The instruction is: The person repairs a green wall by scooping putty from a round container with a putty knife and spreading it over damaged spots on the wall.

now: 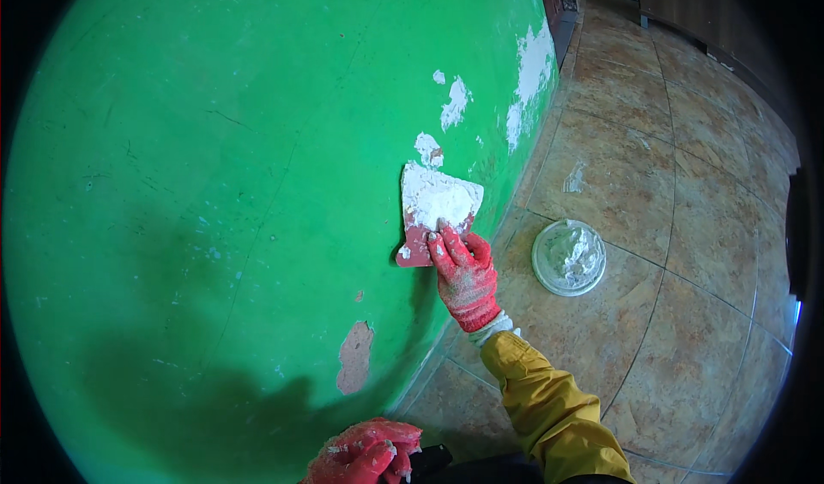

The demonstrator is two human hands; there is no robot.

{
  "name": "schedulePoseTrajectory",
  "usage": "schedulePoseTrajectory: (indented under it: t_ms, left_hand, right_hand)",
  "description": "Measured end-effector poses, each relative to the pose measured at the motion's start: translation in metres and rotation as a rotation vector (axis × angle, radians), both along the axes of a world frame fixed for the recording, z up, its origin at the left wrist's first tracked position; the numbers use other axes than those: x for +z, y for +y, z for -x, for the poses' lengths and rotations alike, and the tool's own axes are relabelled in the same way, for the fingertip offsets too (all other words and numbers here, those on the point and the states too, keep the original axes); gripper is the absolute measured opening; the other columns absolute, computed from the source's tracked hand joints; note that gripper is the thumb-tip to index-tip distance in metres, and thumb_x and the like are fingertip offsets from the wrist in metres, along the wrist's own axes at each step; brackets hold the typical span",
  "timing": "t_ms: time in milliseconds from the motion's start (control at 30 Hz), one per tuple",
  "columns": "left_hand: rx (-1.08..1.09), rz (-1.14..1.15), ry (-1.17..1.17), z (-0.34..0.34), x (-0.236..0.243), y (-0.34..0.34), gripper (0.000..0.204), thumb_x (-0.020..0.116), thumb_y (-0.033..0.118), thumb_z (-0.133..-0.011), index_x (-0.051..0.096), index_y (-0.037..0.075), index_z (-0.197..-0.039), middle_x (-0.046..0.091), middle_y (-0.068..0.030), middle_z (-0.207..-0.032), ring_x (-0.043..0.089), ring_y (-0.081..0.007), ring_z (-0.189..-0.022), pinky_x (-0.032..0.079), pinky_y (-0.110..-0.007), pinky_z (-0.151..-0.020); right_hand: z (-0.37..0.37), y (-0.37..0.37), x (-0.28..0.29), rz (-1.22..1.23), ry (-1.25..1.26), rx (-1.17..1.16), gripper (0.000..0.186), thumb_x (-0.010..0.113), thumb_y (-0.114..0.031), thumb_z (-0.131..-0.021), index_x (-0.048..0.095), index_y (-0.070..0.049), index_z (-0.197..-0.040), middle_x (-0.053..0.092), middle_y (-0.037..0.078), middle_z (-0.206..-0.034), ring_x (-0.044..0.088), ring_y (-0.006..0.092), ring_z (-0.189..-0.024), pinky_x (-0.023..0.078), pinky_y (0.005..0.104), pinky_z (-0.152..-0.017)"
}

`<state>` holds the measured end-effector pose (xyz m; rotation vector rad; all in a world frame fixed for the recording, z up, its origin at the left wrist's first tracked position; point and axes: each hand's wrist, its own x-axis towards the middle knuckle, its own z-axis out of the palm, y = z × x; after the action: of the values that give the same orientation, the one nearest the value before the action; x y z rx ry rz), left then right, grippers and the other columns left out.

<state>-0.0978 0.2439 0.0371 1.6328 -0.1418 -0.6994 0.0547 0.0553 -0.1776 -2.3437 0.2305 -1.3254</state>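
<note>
My right hand point(463, 269), in a red glove caked with white material, grips a pinkish flat spreader point(416, 248) against the green wall point(215, 72). White putty point(442, 194) covers the spreader's broad upper part, just below a small white patch on the wall. My left hand point(369, 450), also gloved, is low at the frame's bottom edge with fingers curled; whether it holds anything is hidden. A grey-brown bare spot point(354, 355) shows on the wall below the spreader, and several white patches point(532, 72) lie above it.
A round lid-like dish point(568, 257) with white putty sits on the tiled floor point(635, 338) right of my right hand. Dark brown furniture point(695, 3) stands at the upper right, and a dark object point(433, 458) is partly visible beside my left hand.
</note>
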Motion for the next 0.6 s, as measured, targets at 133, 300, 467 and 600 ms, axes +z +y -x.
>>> schedulePoseTrajectory:
  t_ms: [133,300,467,600]
  left_hand:
    - [-0.018,0.014,-0.004,-0.002,-0.004,0.0,0.033,0.052,0.028,-0.096,0.062,-0.002,-0.103,0.06,-0.0101,-0.083,0.05,-0.0107,-0.058,0.042,-0.024,-0.055]
    - [-0.012,0.028,0.011,-0.004,-0.005,-0.002,0.033,0.051,0.027,-0.096,0.062,-0.003,-0.103,0.061,-0.01,-0.086,0.05,-0.0105,-0.059,0.042,-0.024,-0.054]
    - [0.001,0.0,0.024,-0.003,-0.006,-0.008,0.031,0.05,0.026,-0.097,0.062,-0.003,-0.103,0.06,-0.0091,-0.083,0.05,-0.0104,-0.058,0.041,-0.023,-0.054]
    - [-0.027,-0.017,0.042,-0.011,-0.015,-0.007,0.03,0.051,0.025,-0.097,0.062,-0.002,-0.104,0.061,-0.0093,-0.084,0.051,-0.0106,-0.059,0.041,-0.022,-0.054]
  right_hand:
    - [0.002,-0.006,-0.003,0.03,0.007,0.003,0.055,0.063,-0.005,-0.065,0.059,-0.022,-0.118,0.052,-0.005,-0.13,0.05,0.028,-0.098,0.05,0.0337,-0.076]
    - [0.014,-0.009,-0.015,0.031,0.02,0.049,0.052,0.062,-0.005,-0.066,0.061,-0.023,-0.115,0.054,-0.005,-0.127,0.051,0.0279,-0.096,0.05,0.0347,-0.077]
    - [0.04,-0.014,-0.016,-0.184,-0.123,0.097,0.059,0.06,0.011,-0.063,0.059,-0.011,-0.118,0.055,0.013,-0.125,0.054,0.0327,-0.096,0.048,0.0384,-0.082]
    - [0.073,-0.023,0.0,-0.533,-0.184,0.231,0.059,0.051,0.018,-0.068,0.055,-0.007,-0.122,0.057,0.017,-0.117,0.055,0.0339,-0.095,0.047,0.0409,-0.083]
